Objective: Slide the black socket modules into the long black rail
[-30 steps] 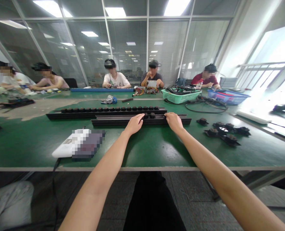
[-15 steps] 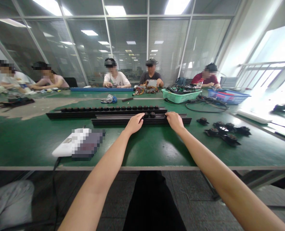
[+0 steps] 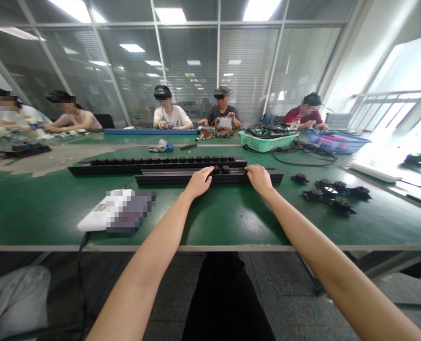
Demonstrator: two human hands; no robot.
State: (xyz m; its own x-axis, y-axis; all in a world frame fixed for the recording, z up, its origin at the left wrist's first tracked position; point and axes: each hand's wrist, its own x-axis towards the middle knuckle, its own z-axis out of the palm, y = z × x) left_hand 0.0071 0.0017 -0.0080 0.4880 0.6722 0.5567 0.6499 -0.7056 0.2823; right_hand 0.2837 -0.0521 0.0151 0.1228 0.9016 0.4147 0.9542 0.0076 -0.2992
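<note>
No legible text, label, brand or number in the head view. The white device (image 3: 93, 220) at near left of the bench has a small dark marking on its upper face, but that area is pixelated and cannot be read. No marking can be made out on the near black rail (image 3: 160, 179). Red-printed items in the blue plastic basket (image 3: 333, 143) at far right are too small to read

Matt black metal rail (image 3: 175, 179), glossy green rubber bench mat (image 3: 40, 213)
</note>
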